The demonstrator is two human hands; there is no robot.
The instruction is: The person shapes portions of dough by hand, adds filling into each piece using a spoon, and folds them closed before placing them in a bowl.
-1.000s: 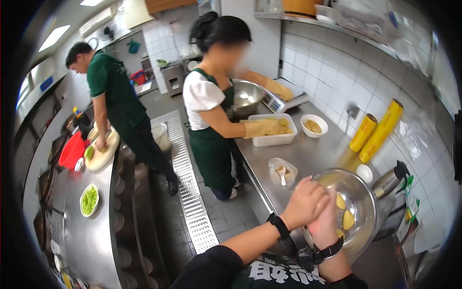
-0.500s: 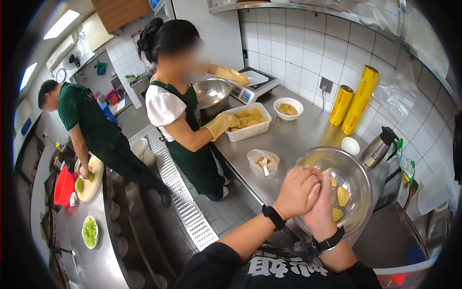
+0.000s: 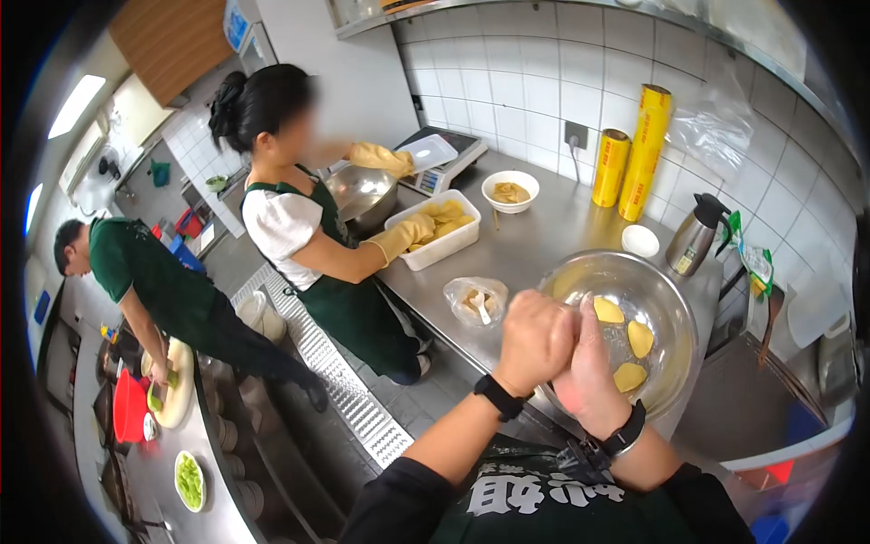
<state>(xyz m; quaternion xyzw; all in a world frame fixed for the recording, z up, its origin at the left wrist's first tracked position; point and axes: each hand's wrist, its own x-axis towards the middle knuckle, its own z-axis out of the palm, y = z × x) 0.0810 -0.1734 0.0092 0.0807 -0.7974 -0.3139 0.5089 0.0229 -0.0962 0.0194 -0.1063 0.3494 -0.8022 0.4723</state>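
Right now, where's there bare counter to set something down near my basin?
The clearest patch nearby is the counter between the white bowl of food, the yellow rolls and your big metal basin. A narrower strip lies between the white tub and the plastic bag. It's crowded beyond the basin, around the small bowl and thermos, and by the scale.

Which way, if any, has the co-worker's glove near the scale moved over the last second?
Yes, left in the view. A second ago the glove overlapped the scale; now it is mostly left of it.
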